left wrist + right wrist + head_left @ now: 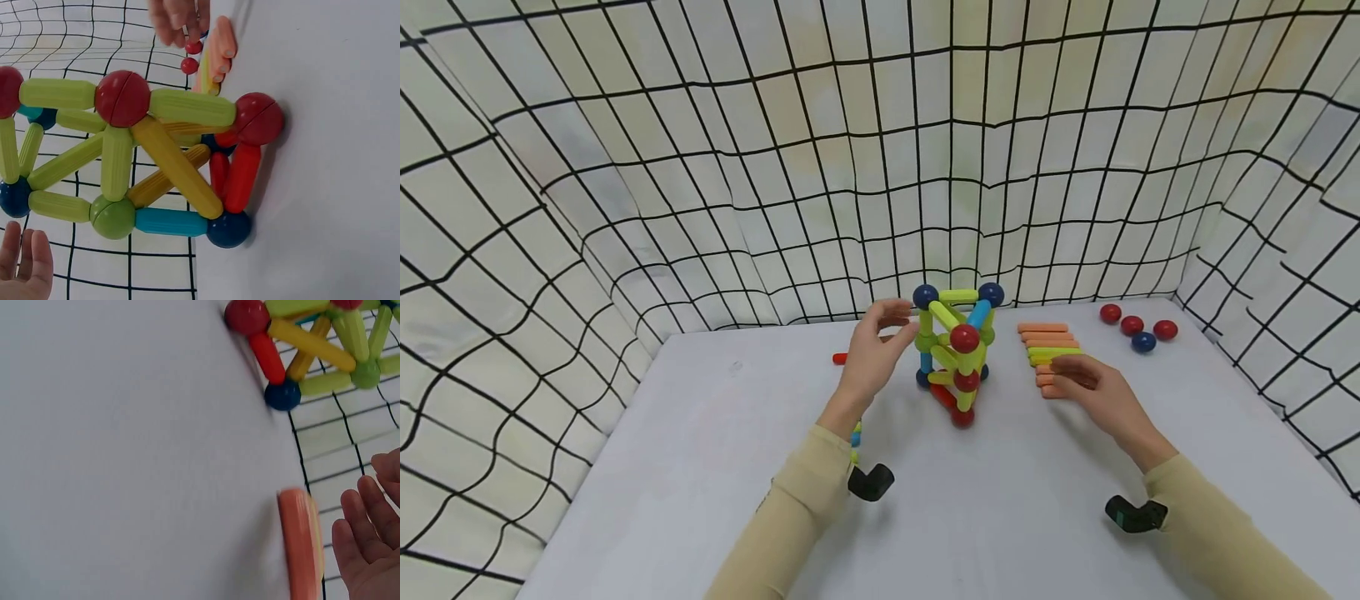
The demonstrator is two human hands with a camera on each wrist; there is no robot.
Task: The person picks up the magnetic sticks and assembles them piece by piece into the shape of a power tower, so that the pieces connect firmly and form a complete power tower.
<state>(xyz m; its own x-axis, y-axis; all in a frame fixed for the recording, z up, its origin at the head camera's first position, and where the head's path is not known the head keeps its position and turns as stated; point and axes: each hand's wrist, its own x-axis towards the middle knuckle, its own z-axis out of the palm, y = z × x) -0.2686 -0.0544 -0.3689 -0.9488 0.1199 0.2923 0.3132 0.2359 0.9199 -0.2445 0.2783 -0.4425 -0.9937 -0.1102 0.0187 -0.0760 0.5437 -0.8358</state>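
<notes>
A tower of magnetic rods and balls (pixel 966 337) stands on the white table, with triangles of green, yellow, blue and red rods between its balls. To its left is my left hand (pixel 874 348), fingers loosely bent and holding nothing. In the left wrist view, those fingers (pixel 41 256) are close to a blue corner ball (pixel 15 197) at the tower's top. My right hand (pixel 1108 400) hovers at the near end of a row of orange rods (pixel 1043 329) and yellow-green rods (pixel 1052 353), covering part of it. Its fingers (pixel 356 515) are slightly bent with nothing between them.
Several loose balls lie at the back right, among them a red ball (pixel 1110 313) and a blue ball (pixel 1143 342). Behind my left wrist is a red rod (pixel 839 359); blue and green pieces (pixel 855 437) show beside that forearm. Black netting (pixel 835 167) borders the table.
</notes>
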